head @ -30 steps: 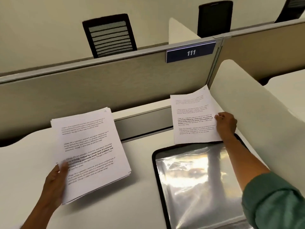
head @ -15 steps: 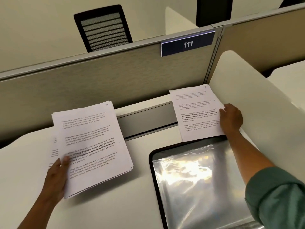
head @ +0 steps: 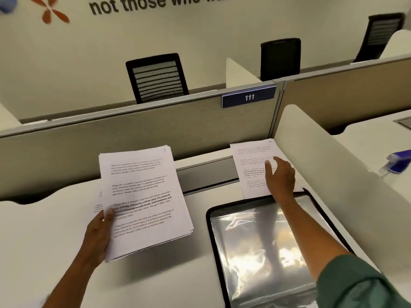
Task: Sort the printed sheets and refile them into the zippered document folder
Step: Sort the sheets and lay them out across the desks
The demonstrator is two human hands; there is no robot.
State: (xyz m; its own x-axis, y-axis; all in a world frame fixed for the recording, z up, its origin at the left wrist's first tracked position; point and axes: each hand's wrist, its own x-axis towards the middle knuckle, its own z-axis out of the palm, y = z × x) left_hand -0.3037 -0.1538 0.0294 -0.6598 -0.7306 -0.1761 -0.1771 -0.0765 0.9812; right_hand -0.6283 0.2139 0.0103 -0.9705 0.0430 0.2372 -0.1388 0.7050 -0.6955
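My left hand (head: 99, 234) grips a stack of printed sheets (head: 144, 196) by its lower left corner, thumb on top, holding it tilted above the desk. A single printed sheet (head: 251, 167) lies flat at the back right of the desk, just beyond the open document folder (head: 266, 245) with its black zipper edge and shiny clear sleeves. My right hand (head: 280, 176) hovers over the right part of that single sheet with relaxed fingers, holding nothing.
A beige partition (head: 133, 130) with a blue "111" plate (head: 249, 97) closes off the back of the desk. A white curved divider (head: 333, 174) stands on the right, with a blue-capped bottle (head: 395, 162) beyond it. Black chairs (head: 158, 77) stand behind the partition.
My right hand has let go of the single sheet, which now lies flat on the desk, and has lifted off it. The stack in my left hand sits more upright. The camera tilted up.
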